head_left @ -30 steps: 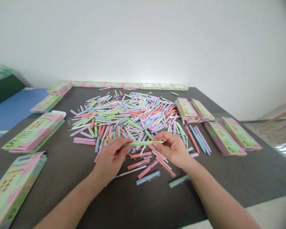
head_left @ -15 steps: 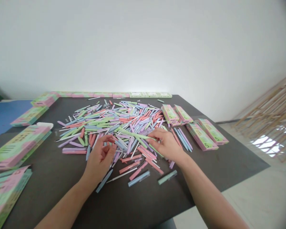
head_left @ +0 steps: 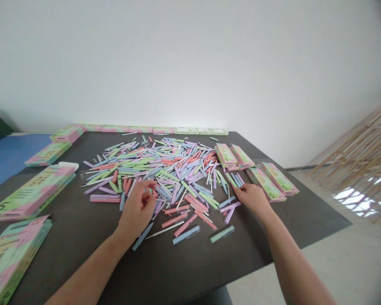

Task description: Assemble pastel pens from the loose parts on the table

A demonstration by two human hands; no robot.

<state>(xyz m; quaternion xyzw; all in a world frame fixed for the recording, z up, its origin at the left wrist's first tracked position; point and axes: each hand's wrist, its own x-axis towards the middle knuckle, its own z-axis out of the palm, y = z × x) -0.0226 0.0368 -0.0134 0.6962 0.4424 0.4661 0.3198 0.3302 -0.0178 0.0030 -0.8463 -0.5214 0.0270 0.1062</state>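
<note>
The pens (head_left: 142,236) are looking like smooth, matt plastic, the caps (head_left: 186,235) are showing glossier, partly clear plastic, the boxes (head_left: 31,192) are presenting smooth printed card, the table (head_left: 178,273) and wall (head_left: 190,63) are appearing smooth and matt, and the blurred slats (head_left: 363,146) are resembling bare wood.

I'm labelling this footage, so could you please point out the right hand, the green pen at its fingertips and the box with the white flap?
Right hand (head_left: 253,196): head view, back of hand.
Green pen (head_left: 231,181): head view, visible barrel.
Box with white flap (head_left: 34,189): head view, printed top.
</note>
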